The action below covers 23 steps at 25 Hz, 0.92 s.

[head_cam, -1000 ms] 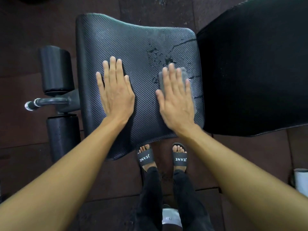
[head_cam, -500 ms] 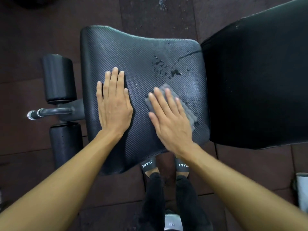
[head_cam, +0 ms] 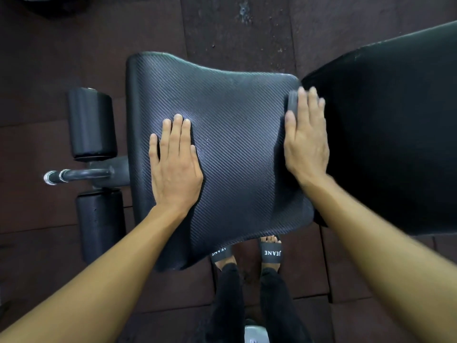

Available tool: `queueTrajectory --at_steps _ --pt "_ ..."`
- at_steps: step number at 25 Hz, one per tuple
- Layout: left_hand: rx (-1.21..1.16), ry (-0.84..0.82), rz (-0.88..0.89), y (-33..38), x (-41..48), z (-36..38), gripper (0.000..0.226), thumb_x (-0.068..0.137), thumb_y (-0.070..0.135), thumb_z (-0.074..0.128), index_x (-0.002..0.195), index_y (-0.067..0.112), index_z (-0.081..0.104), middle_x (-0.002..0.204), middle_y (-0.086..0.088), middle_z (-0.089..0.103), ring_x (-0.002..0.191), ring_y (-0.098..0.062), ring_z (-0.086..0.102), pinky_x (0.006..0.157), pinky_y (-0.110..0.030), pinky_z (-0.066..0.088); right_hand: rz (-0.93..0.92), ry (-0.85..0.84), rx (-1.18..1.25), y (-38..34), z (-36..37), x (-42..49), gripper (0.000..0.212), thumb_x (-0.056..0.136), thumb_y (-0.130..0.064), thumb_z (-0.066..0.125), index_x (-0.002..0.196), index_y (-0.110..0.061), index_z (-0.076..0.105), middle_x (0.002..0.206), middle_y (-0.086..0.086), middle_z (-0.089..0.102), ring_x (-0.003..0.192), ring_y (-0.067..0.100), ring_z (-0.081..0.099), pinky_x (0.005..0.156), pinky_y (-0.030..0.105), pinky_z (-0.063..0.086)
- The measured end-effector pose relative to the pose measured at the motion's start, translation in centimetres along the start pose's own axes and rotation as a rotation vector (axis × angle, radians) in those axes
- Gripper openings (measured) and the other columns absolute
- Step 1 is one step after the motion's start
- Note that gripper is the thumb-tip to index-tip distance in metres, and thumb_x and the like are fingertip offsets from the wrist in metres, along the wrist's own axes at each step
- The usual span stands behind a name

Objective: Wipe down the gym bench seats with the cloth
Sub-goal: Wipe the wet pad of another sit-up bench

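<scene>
Cloth (head_cam: 293,102): soft, light, judged limp; lies at the far right corner of the seat pad (head_cam: 235,144), pinned under the right hand (head_cam: 306,142), grip flat, fingers straight. Drive it by palm pressure, not a pinch. Left hand (head_cam: 175,167), grip flat too, rests on the pad's left half.

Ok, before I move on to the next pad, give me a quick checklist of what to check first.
1. Cloth under right hand: ok, pressed flat at the seat edge beside the back pad.
2. Left hand flat on the seat: ok.
3. Seat free of visible droplets: ok, none show.
4. Back pad clean: cannot tell, too dark.
5. Foam rollers clean: cannot tell.
</scene>
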<state>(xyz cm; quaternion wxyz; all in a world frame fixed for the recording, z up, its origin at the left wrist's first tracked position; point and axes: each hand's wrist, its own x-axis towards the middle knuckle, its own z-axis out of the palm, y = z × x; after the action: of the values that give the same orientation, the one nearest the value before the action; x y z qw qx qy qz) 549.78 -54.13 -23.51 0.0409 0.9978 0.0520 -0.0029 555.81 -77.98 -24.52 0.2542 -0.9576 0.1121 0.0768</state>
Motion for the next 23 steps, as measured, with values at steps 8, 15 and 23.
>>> queueTrajectory --at_steps 8,15,23 --pt "0.017 0.019 0.001 0.0 -0.1 0.2 0.052 0.104 0.022 0.028 0.155 0.012 0.024 0.163 -0.003 0.021 0.152 -0.02 0.015 0.124 -0.044 0.013 -0.452 -0.013 -0.247 -5.4 4.0 -3.8 0.052 0.106 -0.04 0.032 0.155 -0.023 0.032 0.163 0.0 0.026 0.152 0.024 0.018 0.123 0.043 0.019" --pt "0.014 0.015 0.003 -0.1 -0.1 0.3 0.052 0.104 0.023 0.028 0.155 0.013 0.024 0.163 -0.002 0.021 0.151 -0.019 0.015 0.124 -0.042 0.011 -0.296 -0.01 -0.164 -5.3 2.8 4.7 0.051 0.107 -0.041 0.024 0.157 -0.028 0.024 0.166 -0.004 0.017 0.154 0.024 0.007 0.125 0.039 0.008" --pt "0.014 0.006 0.0 -0.1 -0.2 0.4 0.052 0.104 0.024 0.026 0.155 0.013 0.024 0.162 -0.002 0.023 0.151 -0.019 0.016 0.124 -0.043 0.013 -0.154 0.067 -0.219 1.3 2.1 -10.4 0.062 0.103 -0.053 0.037 0.156 -0.024 0.027 0.165 0.0 0.02 0.154 0.026 0.013 0.123 0.042 0.018"
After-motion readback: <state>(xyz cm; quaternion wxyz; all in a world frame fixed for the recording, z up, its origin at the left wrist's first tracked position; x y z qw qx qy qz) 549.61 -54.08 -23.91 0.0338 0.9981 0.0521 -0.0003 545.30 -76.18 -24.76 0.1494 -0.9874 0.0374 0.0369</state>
